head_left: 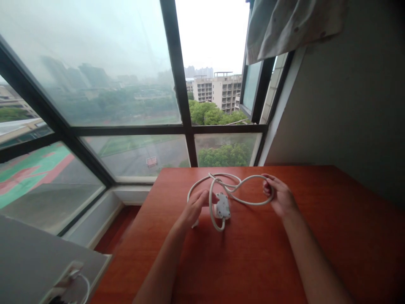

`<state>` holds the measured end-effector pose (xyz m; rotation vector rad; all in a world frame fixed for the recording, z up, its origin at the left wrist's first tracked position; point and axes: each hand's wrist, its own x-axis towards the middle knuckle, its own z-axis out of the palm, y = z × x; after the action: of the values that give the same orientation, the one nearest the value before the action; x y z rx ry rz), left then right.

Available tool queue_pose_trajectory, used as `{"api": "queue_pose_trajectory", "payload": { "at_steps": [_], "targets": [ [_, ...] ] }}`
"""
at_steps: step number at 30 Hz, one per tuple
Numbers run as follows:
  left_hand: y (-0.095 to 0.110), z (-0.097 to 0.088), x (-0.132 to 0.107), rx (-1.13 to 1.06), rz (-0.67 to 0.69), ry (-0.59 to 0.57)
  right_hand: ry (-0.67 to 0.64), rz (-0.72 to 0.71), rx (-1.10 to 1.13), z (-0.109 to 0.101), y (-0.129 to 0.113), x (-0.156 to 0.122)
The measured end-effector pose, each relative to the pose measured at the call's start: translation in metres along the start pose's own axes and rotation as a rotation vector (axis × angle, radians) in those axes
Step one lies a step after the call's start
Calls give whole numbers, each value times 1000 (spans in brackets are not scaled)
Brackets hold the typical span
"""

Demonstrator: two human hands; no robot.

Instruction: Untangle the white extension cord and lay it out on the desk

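A white power strip [222, 207] is on the reddish-brown table [253, 253], its face with several small dark spots toward me. Its thick white cable [253, 203] spreads in loose, crossing loops behind and to the right of it. My left hand [196, 205] is closed at the strip's left edge, its fingertips partly hidden behind a cable loop. Below that hand a small white end piece [195, 224], perhaps the plug, shows in part. On the right, my right hand [278, 195] pinches the far bend of a loop between thumb and fingers.
Dark-framed windows [186, 130] stand beyond the table's back edge, with one pane swung outward. A pale cloth [294, 29] hangs at the upper right beside a grey wall [351, 105]. At lower left, a wall socket [65, 278] has a white cord plugged in.
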<state>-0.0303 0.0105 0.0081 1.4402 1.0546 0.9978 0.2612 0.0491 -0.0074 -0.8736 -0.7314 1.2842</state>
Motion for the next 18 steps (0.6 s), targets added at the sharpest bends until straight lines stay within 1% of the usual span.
{"api": "queue_pose_trajectory", "payload": {
  "at_steps": [1, 3, 7, 9, 11, 12, 13, 14, 16, 18],
  "targets": [
    [2, 1, -1, -43, -20, -47, 25, -5, 17, -2, 2, 2],
    [7, 3, -5, -44, -18, -151, 55, -7, 53, -5, 6, 5],
    [13, 5, -13, 89, -10, -347, 108, 3, 125, -12, 13, 11],
    [12, 3, -16, 129, -12, -415, 158, 27, 186, -18, 17, 15],
    [9, -1, -16, 139, -16, -435, 212, 100, 278, -24, 19, 19],
    [8, -4, -15, 132, -28, -412, 237, 158, 323, -28, 19, 21],
    [6, -6, -14, 111, -47, -366, 261, 218, 357, -31, 20, 23],
    [5, -9, -12, 73, -67, -294, 279, 271, 377, -35, 20, 25],
    [4, -14, -8, -34, -88, -93, 298, 336, 375, -41, 19, 27],
    [5, -18, -4, -187, -67, 113, 303, 343, 340, -46, 18, 29]
  ]
}}
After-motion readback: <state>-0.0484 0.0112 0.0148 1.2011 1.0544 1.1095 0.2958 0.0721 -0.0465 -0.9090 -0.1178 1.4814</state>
